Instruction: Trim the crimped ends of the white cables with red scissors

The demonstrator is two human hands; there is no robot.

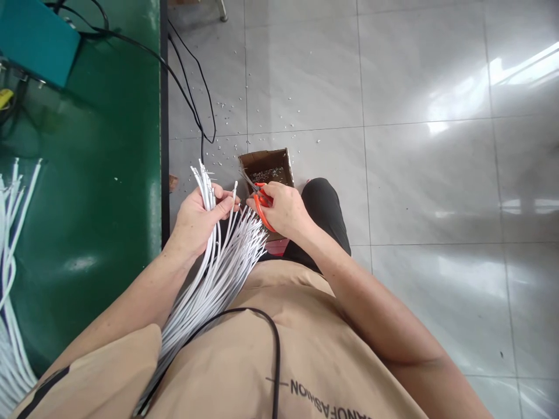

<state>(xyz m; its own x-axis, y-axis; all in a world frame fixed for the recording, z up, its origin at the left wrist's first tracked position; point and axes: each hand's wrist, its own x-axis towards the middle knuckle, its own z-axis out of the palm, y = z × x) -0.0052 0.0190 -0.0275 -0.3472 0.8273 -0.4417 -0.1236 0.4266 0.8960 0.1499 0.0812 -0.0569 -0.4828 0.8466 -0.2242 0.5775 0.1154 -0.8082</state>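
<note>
Wires [218, 256], white, bodyward of cardboard box [264, 157]; probably light, springy, easily kinked; best hold just below tips. Several pinched in left hand [194, 220]; orange-handled cutters [264, 214], at cardboard box, grasped in right hand [286, 210].

Red-handled cutters [264, 205] in right hand [283, 208]

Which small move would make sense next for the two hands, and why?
Probably bringing the orange-handled metal cutters in the right hand across to the thin white cable in the left: the left hand holds its tip up between thumb and finger, and the cutters' jaws sit just beside it, over the open brown cardboard box.
</note>
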